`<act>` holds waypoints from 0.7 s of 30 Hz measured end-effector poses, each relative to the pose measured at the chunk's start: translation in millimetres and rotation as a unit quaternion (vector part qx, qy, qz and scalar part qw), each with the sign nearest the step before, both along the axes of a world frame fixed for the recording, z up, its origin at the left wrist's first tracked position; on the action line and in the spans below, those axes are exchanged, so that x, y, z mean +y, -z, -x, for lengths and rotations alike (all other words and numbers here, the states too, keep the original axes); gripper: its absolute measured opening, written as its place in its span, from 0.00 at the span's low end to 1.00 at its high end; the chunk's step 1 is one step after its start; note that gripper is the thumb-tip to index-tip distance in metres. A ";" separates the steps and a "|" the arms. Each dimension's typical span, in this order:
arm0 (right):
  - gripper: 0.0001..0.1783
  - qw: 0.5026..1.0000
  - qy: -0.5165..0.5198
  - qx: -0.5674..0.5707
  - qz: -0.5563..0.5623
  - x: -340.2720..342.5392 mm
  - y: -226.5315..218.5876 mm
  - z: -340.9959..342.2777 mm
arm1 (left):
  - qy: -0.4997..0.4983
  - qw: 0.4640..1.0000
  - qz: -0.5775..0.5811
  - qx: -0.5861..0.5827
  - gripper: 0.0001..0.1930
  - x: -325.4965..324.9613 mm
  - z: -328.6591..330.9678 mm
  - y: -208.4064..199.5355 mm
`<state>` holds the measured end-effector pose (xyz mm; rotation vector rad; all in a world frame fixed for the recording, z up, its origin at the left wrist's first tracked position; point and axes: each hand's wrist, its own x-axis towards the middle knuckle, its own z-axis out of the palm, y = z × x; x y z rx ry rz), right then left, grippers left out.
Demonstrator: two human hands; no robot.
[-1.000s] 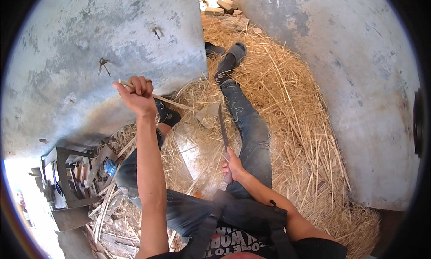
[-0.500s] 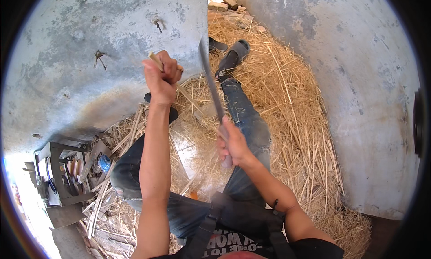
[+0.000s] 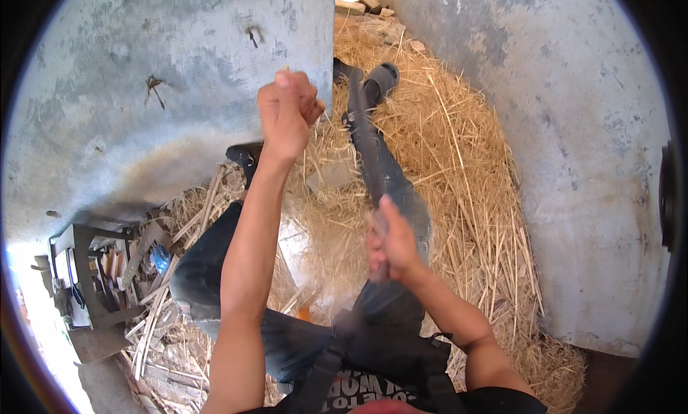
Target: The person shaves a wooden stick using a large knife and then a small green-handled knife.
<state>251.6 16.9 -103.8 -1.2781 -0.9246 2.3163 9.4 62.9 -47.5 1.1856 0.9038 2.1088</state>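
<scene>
My left hand is raised at the upper middle, closed in a fist round a thin pale bamboo strip. Most of the strip is hidden in this view; only a bit of its tip shows above the thumb. My right hand grips the handle of a long dark machete, over my bent leg. Its blade points up and away toward my foot, blurred by motion. The blade stands apart from my left hand, to its right.
Pale shavings cover the floor round my legs. Grey walls rise at left and right. A dark wooden frame with odds and ends stands at lower left, beside a blue plastic scrap. Stones lie at the far end.
My left hand has moved right and slightly up, and its wrist has turned so the strip is mostly hidden. My right hand with the machete has shifted right and a little nearer me.
</scene>
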 end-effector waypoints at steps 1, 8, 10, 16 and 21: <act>0.28 0.997 0.027 0.058 -0.038 1.2 -15.4 0.4 | -0.011 1.000 0.002 -0.008 0.32 1.0 -5.0 -0.8; 0.25 0.945 0.064 0.142 -0.289 -38.9 36.4 17.1 | -0.081 0.996 0.021 0.014 0.31 8.5 -10.1 -1.6; 0.26 0.992 -0.030 0.013 -0.126 -53.8 66.7 7.8 | -0.115 0.992 0.034 0.047 0.31 5.9 -9.1 2.8; 0.28 0.998 0.000 -0.038 0.050 -15.3 24.7 -2.8 | -0.100 0.994 0.000 -0.047 0.32 -21.3 18.5 9.1; 0.26 0.947 0.124 0.226 -0.190 2.6 -38.8 2.5 | -0.130 0.991 -0.002 -0.037 0.32 -21.2 20.0 9.8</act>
